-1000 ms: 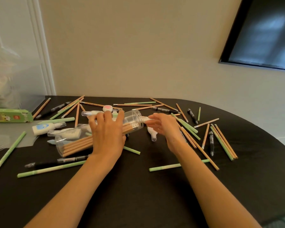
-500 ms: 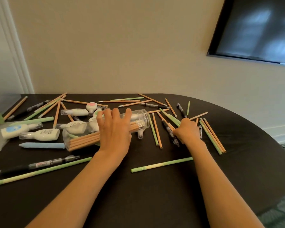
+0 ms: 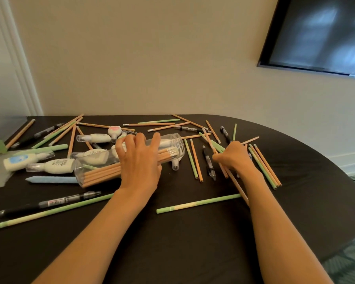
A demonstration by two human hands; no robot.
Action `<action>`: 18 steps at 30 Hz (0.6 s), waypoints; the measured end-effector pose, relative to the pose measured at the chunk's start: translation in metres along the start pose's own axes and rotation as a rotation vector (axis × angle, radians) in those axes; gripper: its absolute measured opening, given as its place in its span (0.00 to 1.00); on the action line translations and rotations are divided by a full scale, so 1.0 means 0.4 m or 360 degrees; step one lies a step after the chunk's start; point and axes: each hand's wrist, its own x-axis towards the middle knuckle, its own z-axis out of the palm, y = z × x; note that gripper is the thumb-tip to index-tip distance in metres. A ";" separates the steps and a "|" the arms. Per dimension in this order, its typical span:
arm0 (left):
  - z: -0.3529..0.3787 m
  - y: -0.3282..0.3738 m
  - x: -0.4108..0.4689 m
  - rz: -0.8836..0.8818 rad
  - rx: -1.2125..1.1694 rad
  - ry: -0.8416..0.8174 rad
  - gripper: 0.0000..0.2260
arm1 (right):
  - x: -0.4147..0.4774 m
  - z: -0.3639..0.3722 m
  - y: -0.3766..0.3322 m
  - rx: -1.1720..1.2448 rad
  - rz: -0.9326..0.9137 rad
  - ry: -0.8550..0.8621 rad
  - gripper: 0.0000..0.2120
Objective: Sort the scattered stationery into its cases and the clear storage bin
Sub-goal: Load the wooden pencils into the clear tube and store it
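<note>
The left hand (image 3: 139, 162) is lying on top of a clear round case (image 3: 103, 167) that is resting on its side on the dark table (image 3: 193, 242). The fingers are spread and curving over the case's wall, so the hand is holding the case down with a loose grip. Inside the case a bundle of orange pencils (image 3: 103, 174) is lying, with the eraser ends pointing to the open mouth at about 2 o'clock from the hand.

The right hand (image 3: 235, 157) is sitting at 3 o'clock from the case, well apart from it. Its fingers are curling closed around an orange pencil (image 3: 239, 186) (possibly more than one, I cannot tell), which is sticking out below the wrist toward 5 o'clock.

Around this hand, loose green and orange pencils (image 3: 262, 167) are lying on the table at 3 o'clock, and a black pen (image 3: 208, 162) is lying just beside it at 9 o'clock. At 9 o'clock from the case, white correction tapes (image 3: 53, 166) are lying together. A long green pencil (image 3: 197, 203) is lying between the two forearms.
</note>
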 end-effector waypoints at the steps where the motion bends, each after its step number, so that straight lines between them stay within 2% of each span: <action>1: 0.000 -0.002 0.000 -0.0007 -0.0008 0.0006 0.30 | -0.001 -0.005 -0.003 0.0041 -0.0010 -0.0001 0.10; 6: -0.003 -0.002 0.000 -0.0024 -0.0006 -0.0005 0.29 | -0.030 -0.040 -0.025 0.0543 -0.0050 -0.0023 0.09; 10: -0.002 0.000 0.002 -0.0023 -0.0014 -0.0003 0.29 | -0.069 -0.043 -0.049 0.1378 -0.0069 -0.0542 0.07; 12: -0.004 -0.004 0.003 -0.0030 -0.0033 0.0012 0.29 | -0.082 -0.027 -0.070 0.1558 -0.0179 -0.0585 0.06; 14: -0.008 -0.007 0.002 -0.0042 -0.0056 0.0054 0.29 | -0.090 -0.011 -0.092 0.1669 -0.0340 -0.0403 0.05; 18: -0.021 -0.010 -0.003 -0.0079 -0.0140 0.0151 0.28 | -0.098 -0.001 -0.114 0.1693 -0.0581 0.0204 0.03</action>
